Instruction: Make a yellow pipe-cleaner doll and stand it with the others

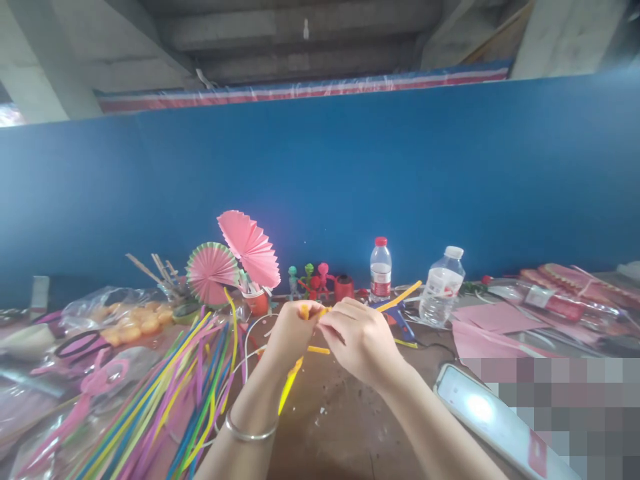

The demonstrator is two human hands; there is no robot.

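Head view: yellow strip (403, 295) at fingers, above worktop (345, 430). Left hand (295, 327), right hand (361, 337) close together, fingers of both pinched on strip. Long axis of visible end slants up-right, away from fingers; right hand nearer that end.

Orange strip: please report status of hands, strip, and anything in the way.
Left hand, right hand: both pinching orange strip. One end sticks out past right hand. Blue tool close beyond right hand.
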